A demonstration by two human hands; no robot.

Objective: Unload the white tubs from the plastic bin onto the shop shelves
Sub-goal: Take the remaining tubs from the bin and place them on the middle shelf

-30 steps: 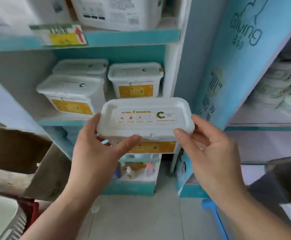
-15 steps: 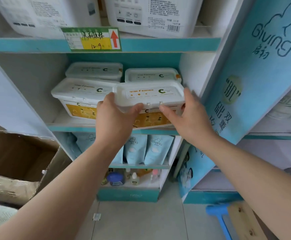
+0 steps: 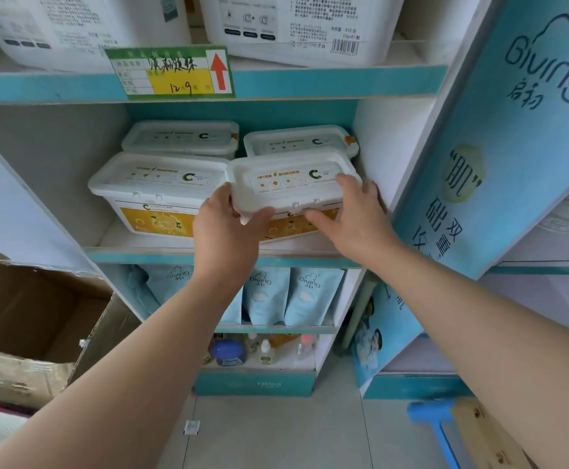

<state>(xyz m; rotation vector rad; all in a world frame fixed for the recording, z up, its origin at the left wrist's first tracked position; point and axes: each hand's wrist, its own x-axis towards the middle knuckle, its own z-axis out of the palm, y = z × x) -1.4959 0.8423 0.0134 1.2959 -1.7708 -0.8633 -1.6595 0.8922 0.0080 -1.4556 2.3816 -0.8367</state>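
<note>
Lighting: bright, even and diffuse, reaching the shelving from the front; no hard shadows. The left wall of the recess [image 3: 39,164] reads grey in soft shade, while the right wall [image 3: 388,147] is strongly lit. The lid of the white tub [image 3: 286,184] is close to washed out.

Sharpness: the centre is acceptable; print on the top-shelf boxes [image 3: 293,28] is smeared.

Distortion: marked wide-angle bowing. The shelf edge [image 3: 327,81] curves, the blue panel [image 3: 513,181] leans, and the left forearm [image 3: 124,367] and right forearm [image 3: 496,333] broaden toward the lower corners.
</note>
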